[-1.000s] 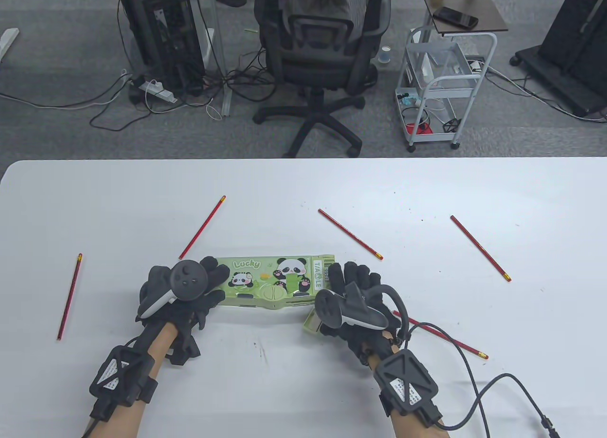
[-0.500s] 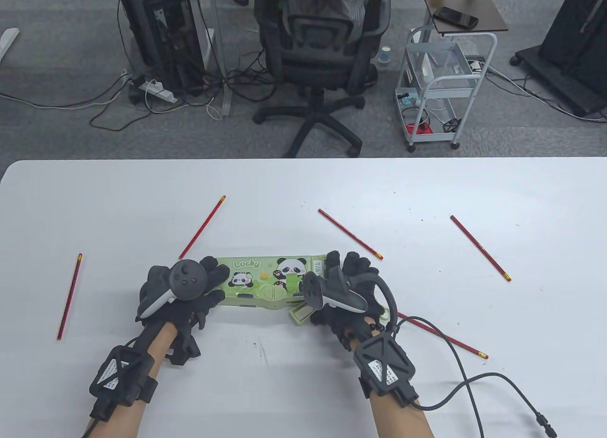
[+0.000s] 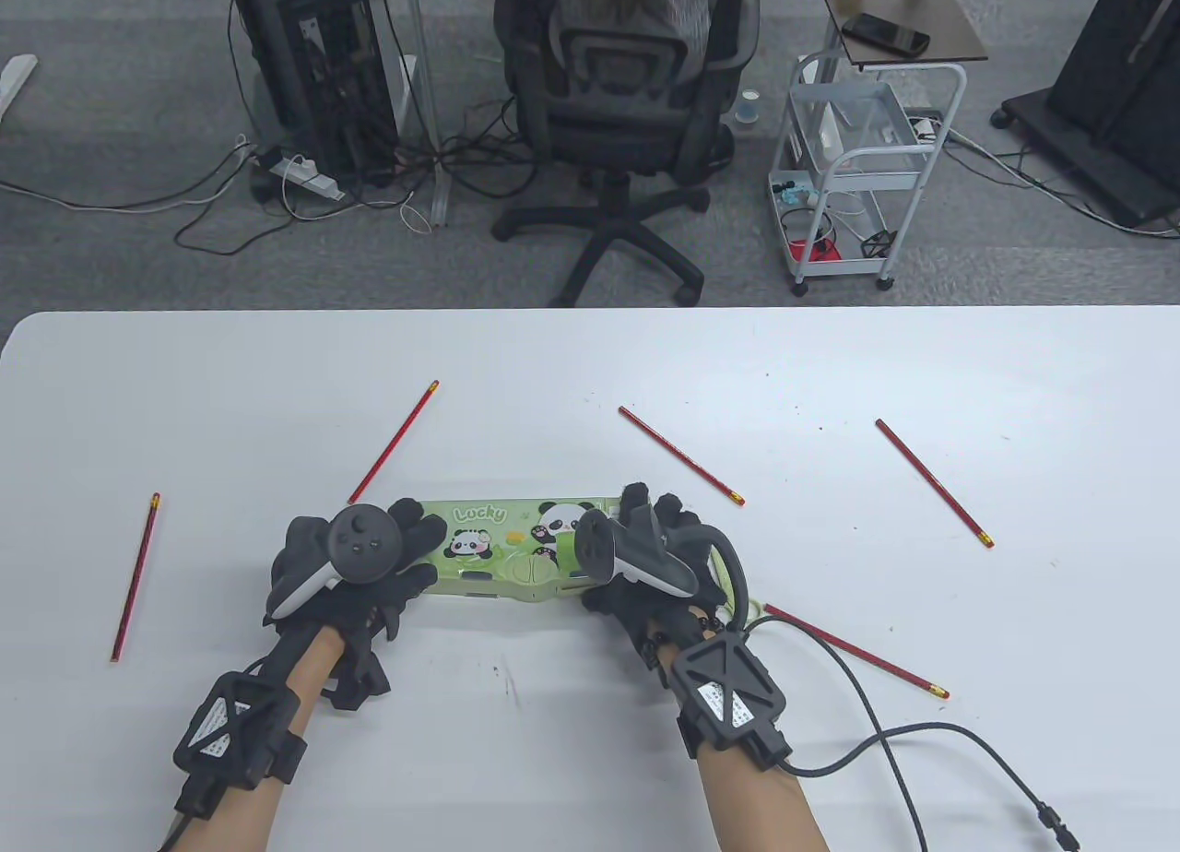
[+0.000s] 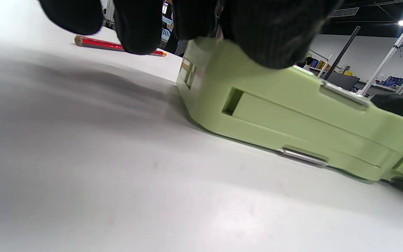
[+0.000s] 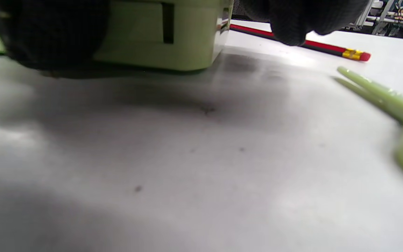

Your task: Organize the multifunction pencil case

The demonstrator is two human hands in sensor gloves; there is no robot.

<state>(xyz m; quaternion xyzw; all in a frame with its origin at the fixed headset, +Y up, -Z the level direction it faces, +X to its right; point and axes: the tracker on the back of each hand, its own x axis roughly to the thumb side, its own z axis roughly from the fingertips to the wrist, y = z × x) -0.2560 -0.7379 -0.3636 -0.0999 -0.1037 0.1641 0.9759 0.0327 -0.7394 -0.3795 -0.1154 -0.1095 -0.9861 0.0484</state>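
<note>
Right hand (image 3: pixel 645 562) has slid left along the pencil case (image 3: pixel 502 543), low centre of the table view, now gripping its right end; left hand (image 3: pixel 355 566) grips the left end. Rigid, light, smooth plastic: hold by both ends.

The right hand (image 3: pixel 645 557) and its tracker (image 3: pixel 627 552) are covering the right end of the pencil case (image 3: pixel 502 543), so the grip there is not showing from above. The left hand (image 3: pixel 355 566) is hiding the case's left end in the same way. In the left wrist view, the top edge is cutting off the fingers (image 4: pixel 275 35), and the right edge is cutting off the case. In the right wrist view, a pale green part (image 5: pixel 390 101) near the right edge is blurring beyond recognition, and a dark thumb (image 5: pixel 47 35) is masking the case's side. Print on the lid is staying too small to read fully.
</note>
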